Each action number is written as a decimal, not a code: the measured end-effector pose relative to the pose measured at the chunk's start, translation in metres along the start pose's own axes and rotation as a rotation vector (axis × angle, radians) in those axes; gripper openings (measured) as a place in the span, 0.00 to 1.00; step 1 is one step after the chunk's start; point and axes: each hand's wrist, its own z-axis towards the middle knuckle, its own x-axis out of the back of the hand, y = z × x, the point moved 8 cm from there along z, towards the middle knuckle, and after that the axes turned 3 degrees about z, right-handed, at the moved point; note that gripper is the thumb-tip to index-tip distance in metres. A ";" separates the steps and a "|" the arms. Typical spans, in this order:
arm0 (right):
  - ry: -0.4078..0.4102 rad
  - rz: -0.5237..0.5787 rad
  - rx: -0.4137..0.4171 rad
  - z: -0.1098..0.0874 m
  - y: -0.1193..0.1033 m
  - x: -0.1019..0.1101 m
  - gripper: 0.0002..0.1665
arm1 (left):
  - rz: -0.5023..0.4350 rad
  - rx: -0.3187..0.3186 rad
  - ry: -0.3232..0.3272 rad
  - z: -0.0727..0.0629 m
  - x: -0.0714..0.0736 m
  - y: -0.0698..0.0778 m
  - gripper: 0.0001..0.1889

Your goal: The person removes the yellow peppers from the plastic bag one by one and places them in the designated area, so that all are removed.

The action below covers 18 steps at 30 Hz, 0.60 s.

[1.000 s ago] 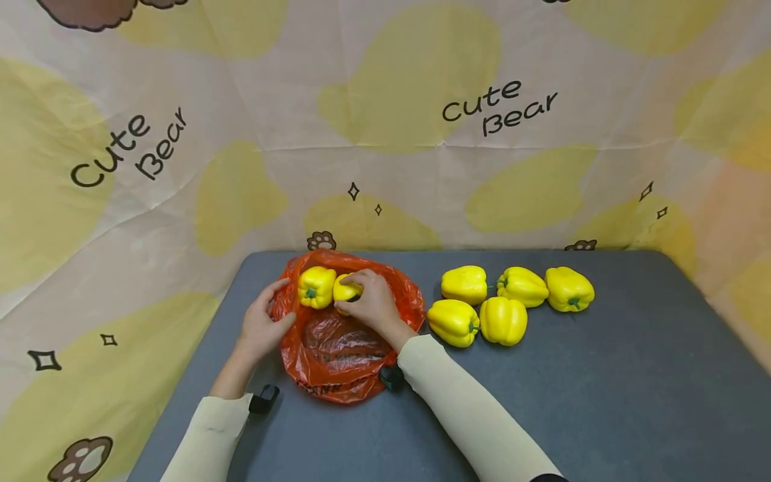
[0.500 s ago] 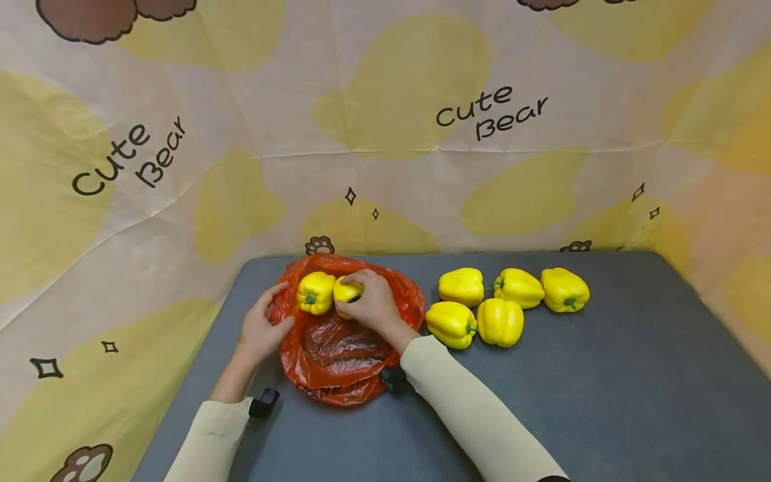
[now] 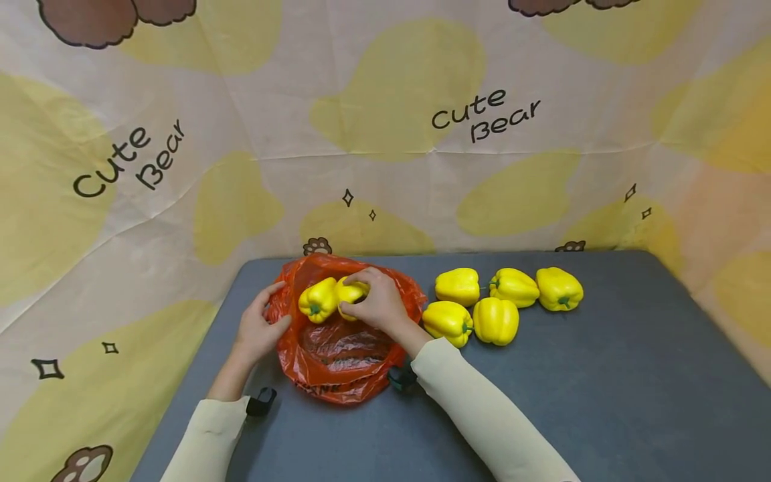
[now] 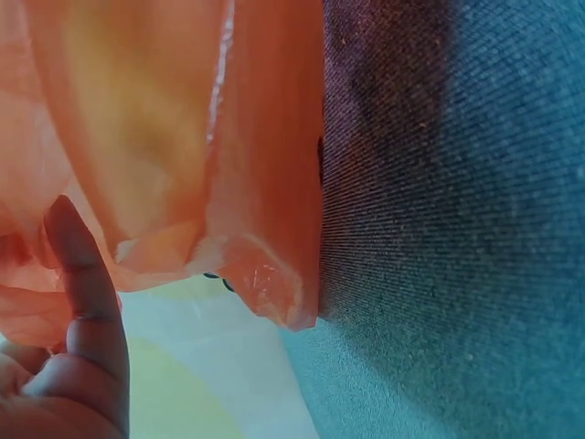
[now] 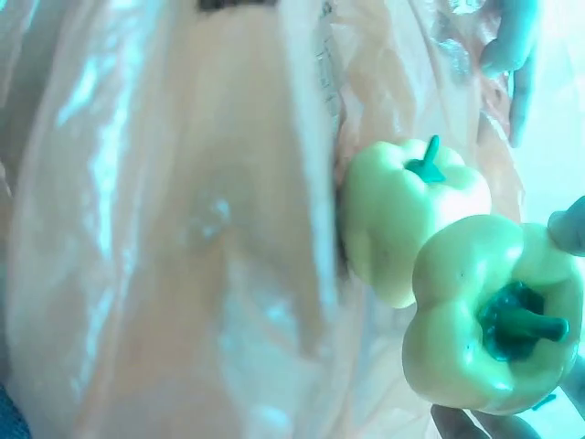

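A red plastic bag (image 3: pixel 289 361) sits on the grey table with its mouth spread wide. My left hand (image 3: pixel 258 329) holds the bag's left rim; in the left wrist view its thumb (image 4: pixel 91 302) lies along the outside of the plastic. Inside the mouth, my right hand (image 3: pixel 382 304) grips a yellow bell pepper (image 3: pixel 351 292) between thumb and fingers. That held pepper (image 5: pixel 457 320) has its green stem facing the right wrist camera. Against it leans a second bell pepper (image 3: pixel 318 300), inside the bag on the left.
Several more yellow bell peppers (image 3: pixel 496 321) lie in two loose rows just right of the bag. The grey table (image 3: pixel 614 388) stretches to the front and right. A patterned cloth (image 3: pixel 385 87) hangs behind the table's back edge.
The pepper on the left inside the bag has tilted, its stem end turning down and left. My right hand still grips its pepper; the head view has shifted slightly.
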 end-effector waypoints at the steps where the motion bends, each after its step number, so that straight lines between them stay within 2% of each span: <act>1: -0.001 -0.002 -0.001 -0.001 -0.001 0.001 0.23 | 0.000 -0.002 0.000 0.000 0.000 0.000 0.33; 12: -0.018 0.013 0.021 -0.007 -0.013 0.013 0.22 | 0.001 -0.021 0.007 0.000 0.000 0.000 0.33; 18: -0.025 0.029 0.053 -0.012 -0.023 0.022 0.21 | -0.024 -0.002 -0.002 0.000 0.001 -0.001 0.34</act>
